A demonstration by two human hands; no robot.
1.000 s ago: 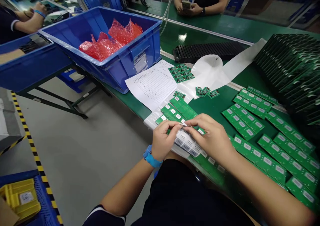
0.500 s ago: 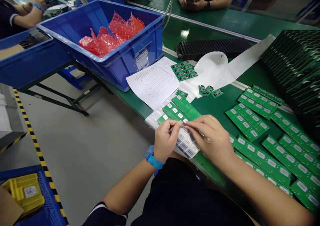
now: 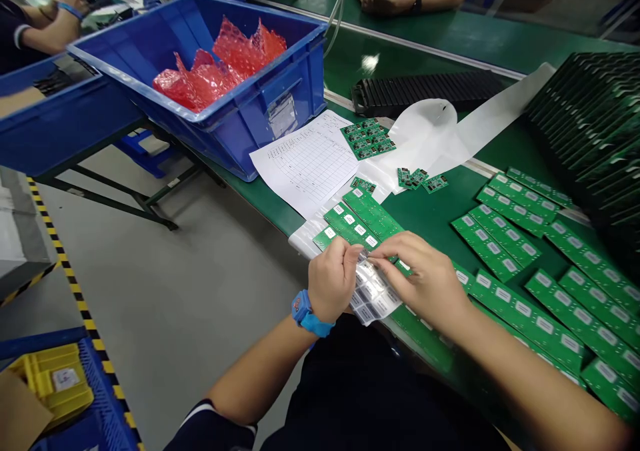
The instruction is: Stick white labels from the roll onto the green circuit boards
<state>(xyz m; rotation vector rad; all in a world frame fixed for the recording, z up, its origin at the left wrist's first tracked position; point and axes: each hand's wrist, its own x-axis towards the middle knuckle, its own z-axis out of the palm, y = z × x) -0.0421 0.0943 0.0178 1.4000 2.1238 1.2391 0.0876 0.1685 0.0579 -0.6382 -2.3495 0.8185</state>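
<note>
My left hand is closed, with its thumb pressed on the top edge of a sheet of sticker labels. The sheet bends downward over the table's front edge and shows rows of small printed labels. My right hand pinches thumb and forefinger together at the same top edge; whether a single label is lifted between the fingertips is too small to tell. Just beyond the hands lie long green circuit boards bearing white labels. More labelled circuit boards lie right of my right hand.
A blue bin with red bubble wrap stands at the back left, near a printed form. Small circuit boards lie on white plastic film. A black slotted rack and stacked boards stand behind. Co-workers sit across and left.
My hands have shifted slightly; my left hand has turned so its back shows more. The label sheet hangs a little lower and looks more creased. A label on the nearest board is more exposed.
</note>
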